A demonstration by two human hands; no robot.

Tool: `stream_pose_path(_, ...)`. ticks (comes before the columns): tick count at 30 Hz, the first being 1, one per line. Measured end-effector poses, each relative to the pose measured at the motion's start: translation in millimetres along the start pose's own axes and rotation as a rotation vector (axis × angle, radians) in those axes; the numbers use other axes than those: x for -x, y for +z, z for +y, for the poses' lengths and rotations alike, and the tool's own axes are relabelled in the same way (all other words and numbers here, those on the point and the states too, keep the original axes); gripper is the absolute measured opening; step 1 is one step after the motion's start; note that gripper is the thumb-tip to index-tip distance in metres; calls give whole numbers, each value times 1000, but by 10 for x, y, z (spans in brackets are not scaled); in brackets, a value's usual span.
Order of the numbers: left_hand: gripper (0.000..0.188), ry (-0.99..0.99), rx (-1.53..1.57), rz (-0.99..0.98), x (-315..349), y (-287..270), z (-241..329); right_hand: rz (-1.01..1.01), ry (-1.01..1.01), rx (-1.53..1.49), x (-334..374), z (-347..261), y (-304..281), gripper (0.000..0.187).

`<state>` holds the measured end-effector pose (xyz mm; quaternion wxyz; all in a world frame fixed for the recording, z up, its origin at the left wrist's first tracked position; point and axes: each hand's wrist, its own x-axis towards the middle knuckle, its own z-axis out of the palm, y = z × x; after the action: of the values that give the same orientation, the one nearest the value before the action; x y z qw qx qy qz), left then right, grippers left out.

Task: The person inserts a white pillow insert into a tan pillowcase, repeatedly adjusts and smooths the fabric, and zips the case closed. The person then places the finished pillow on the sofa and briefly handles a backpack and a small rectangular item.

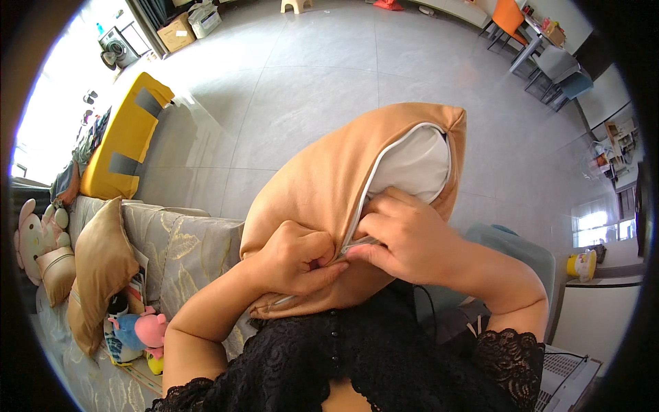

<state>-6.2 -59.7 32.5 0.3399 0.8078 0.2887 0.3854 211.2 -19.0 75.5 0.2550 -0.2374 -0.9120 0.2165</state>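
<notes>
An orange-tan cushion cover rests tilted against my front, its white zip partly undone. Through the gap shows a white inner cushion. My left hand is closed, pinching the cover's fabric at the lower part of the zip. Close beside it, my right hand pinches the zip edge between thumb and fingers, its other fingers curled over the opening. The zip's slider is hidden by my fingers or too small to make out.
A patterned grey sofa on the left bears a gold cushion, a pink plush toy and a white plush toy. Beyond stand a yellow-covered piece of furniture and an orange chair on grey tiles.
</notes>
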Motion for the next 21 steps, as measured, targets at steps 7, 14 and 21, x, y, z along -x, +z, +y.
stream_pose_path(7,33,-18,-20,-38,52,15,106,-523,245,-357,-121,112,-9,30)
stream_pose_path(14,38,-405,-286,76,-33,-374,581,-319,45,-241,-322,13,-91,24)
stream_pose_path(21,44,-393,-894,-297,-340,-325,698,-84,-177,221,-231,-290,-90,8)
